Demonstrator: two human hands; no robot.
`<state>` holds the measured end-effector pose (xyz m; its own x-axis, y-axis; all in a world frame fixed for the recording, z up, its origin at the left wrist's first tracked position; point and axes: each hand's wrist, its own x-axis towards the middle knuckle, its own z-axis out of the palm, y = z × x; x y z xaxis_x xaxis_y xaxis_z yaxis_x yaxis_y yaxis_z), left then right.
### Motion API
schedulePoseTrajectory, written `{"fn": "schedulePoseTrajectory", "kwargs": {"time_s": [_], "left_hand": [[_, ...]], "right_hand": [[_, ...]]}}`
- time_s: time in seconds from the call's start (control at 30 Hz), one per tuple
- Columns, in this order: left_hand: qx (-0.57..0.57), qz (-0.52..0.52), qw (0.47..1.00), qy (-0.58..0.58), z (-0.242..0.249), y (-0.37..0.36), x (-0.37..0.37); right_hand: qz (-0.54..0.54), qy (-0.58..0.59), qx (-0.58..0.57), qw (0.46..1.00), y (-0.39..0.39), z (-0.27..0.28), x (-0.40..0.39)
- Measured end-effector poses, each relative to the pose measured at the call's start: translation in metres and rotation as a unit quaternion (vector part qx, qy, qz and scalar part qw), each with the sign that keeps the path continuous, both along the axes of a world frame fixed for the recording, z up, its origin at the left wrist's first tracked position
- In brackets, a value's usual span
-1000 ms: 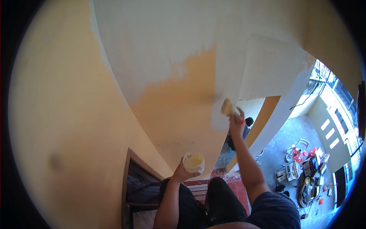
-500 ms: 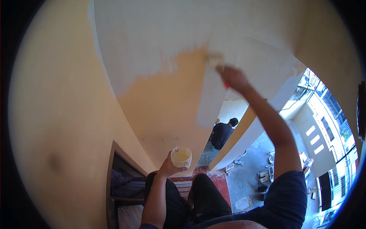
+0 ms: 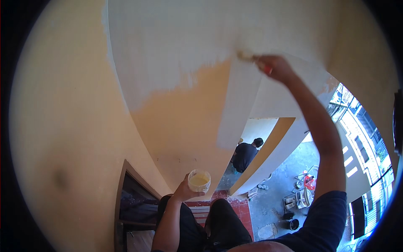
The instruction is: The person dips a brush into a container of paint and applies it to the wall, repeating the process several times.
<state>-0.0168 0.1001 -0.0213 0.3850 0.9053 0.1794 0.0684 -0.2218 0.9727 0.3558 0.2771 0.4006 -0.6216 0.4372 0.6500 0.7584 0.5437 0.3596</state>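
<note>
My right hand (image 3: 275, 67) is closed round the red handle of a paintbrush (image 3: 245, 55). The brush's pale bristles touch or nearly touch the wall (image 3: 184, 105) near the upper edge of an orange-yellow patch. Pale paint covers the wall above that patch and in a strip to its right. Low in front of my body, my left hand (image 3: 187, 190) grips a clear plastic tub (image 3: 199, 180) with pale yellow paint inside. The tub is roughly upright, and its opening faces me.
Below, a person in dark clothes (image 3: 245, 155) crouches beyond a wall opening. A dark door frame (image 3: 126, 201) stands at lower left. Red tiles (image 3: 241, 212) and a grey floor lie far beneath me. Sandals (image 3: 289, 203), buckets and a red object (image 3: 310, 182) are at lower right.
My right hand has moved up and to the right with the paintbrush, along the top of the orange-yellow patch. The left hand still holds the tub, slightly lower in view.
</note>
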Motion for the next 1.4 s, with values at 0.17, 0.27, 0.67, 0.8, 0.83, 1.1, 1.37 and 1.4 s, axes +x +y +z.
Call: {"fn": "schedulePoseTrajectory", "kwargs": {"time_s": [0.17, 0.27, 0.67, 0.8, 0.83, 1.1, 1.37, 1.4], "left_hand": [[-0.008, -0.002, 1.000, 0.018, -0.007, 0.003, 0.000], [-0.010, -0.008, 0.999, 0.032, 0.003, 0.002, -0.002], [-0.009, -0.001, 0.999, 0.034, -0.003, 0.002, -0.004], [-0.024, -0.005, 0.999, 0.037, -0.009, 0.005, -0.005], [-0.019, -0.006, 0.999, 0.038, -0.009, 0.006, -0.005], [-0.032, -0.012, 0.999, 0.023, -0.008, 0.005, -0.005], [0.019, 0.008, 0.996, 0.081, -0.008, 0.008, -0.005], [0.006, -0.001, 0.998, 0.061, -0.009, 0.008, -0.005]], "right_hand": [[0.021, -0.016, 0.161, 0.987, -0.028, 0.087, -0.024], [0.045, -0.101, 0.132, 0.985, 0.000, 0.036, -0.007], [0.033, -0.154, -0.134, 0.978, 0.010, -0.084, 0.017], [0.070, -0.048, 0.077, 0.993, -0.005, 0.048, 0.007], [0.074, -0.049, 0.126, 0.988, -0.009, 0.063, 0.005], [0.056, -0.156, 0.110, 0.980, 0.007, -0.074, 0.023], [0.095, -0.136, 0.002, 0.986, -0.015, -0.129, 0.034], [0.068, -0.124, 0.070, 0.987, -0.013, -0.099, 0.031]]}}
